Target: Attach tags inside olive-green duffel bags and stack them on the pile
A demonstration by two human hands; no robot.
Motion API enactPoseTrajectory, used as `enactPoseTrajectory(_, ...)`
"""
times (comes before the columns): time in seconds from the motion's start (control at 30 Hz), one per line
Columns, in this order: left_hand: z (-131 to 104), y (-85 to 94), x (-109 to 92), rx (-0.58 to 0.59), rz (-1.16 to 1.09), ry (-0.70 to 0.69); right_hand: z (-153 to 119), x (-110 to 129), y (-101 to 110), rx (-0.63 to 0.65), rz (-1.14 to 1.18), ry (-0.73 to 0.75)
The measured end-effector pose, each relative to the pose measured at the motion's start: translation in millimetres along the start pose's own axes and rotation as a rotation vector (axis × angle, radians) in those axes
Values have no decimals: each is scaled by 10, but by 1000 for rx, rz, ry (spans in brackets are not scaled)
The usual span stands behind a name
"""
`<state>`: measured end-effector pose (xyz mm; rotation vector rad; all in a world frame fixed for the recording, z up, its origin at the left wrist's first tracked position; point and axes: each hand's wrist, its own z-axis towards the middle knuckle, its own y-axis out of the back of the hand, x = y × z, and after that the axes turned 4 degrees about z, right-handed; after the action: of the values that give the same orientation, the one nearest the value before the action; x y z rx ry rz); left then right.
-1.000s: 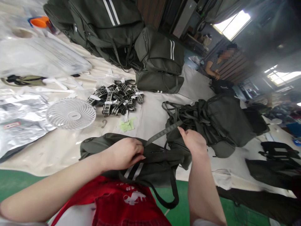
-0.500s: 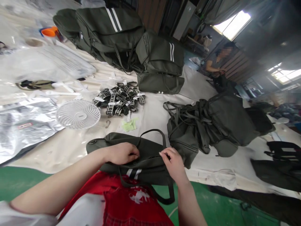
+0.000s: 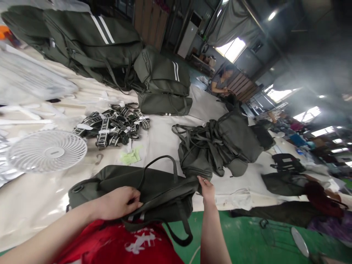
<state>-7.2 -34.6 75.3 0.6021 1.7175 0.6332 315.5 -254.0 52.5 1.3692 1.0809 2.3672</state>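
Observation:
A dark green duffel bag (image 3: pixel 115 176) with looped handles lies at the table's near edge, against a red apron (image 3: pixel 115 242). My left hand (image 3: pixel 123 201) is closed at the bag's top opening, its fingertips partly hidden against the fabric. At the bag's right end, my right hand (image 3: pixel 205 187) pinches the fabric near the end of the opening and draws it out to the right. One handle stands up in an arch behind the opening; another hangs down over the front side.
Behind the bag lie a bundle of printed straps (image 3: pixel 112 126), a white round fan (image 3: pixel 48 151) and pale green paper slips (image 3: pixel 132 154). More dark green bags (image 3: pixel 90 47) are stacked at the back left, others (image 3: pixel 236 135) on the right. A person (image 3: pixel 220 82) sits at the far end.
My right hand has moved outward to the bag's right end, stretching the fabric along the opening. My left hand stays at the opening. The view has swung to the right.

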Motion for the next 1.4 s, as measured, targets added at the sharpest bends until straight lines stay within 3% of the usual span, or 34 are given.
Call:
enactPoseTrajectory(0.1, -34, -57, -20, -59, 37, 14, 51, -81, 26, 27, -8, -31)
enactPoseTrajectory(0.17, -61, -58, -43, -90, 61, 11, 66, 12, 81, 10, -34, -42)
enactPoseTrajectory(0.27, -88, -29, -79, -96, 113, -15, 20, 397, 177, -48, -71, 34)
enactPoseTrajectory(0.33, -97, -8, -108, -95, 145, -20, -97, 782, 199, 4, -37, 194)
enactPoseTrajectory(0.4, -111, 11, -147, -118, 182, -7, -287, 1188, 167, 238, 55, 368)
enactPoseTrajectory(0.47, -140, 34, -194, -145, 226, 8, -513, 1517, 87, 551, 72, 478)
enactPoseTrajectory(0.57, -205, 78, -251, -129, 268, 17, -795, 1750, -63, 810, -33, 545)
enactPoseTrajectory(0.73, -275, 88, -278, -90, 280, 71, -968, 1671, -212, 802, -133, 570)
enactPoseTrajectory(0.87, -262, 43, -330, -180, 347, 140, -1066, 1567, -312, 667, -119, 637)
enactPoseTrajectory(1.03, -239, 31, -379, -184, 369, 189, -1212, 1482, -464, 513, -73, 690)
enactPoseTrajectory(1.23, -256, -5, -325, -263, 282, 196, -1212, 1501, -415, 533, -114, 652)
enactPoseTrajectory(1.4, -252, -27, -304, -230, 214, 193, -1190, 1524, -376, 578, -181, 656)
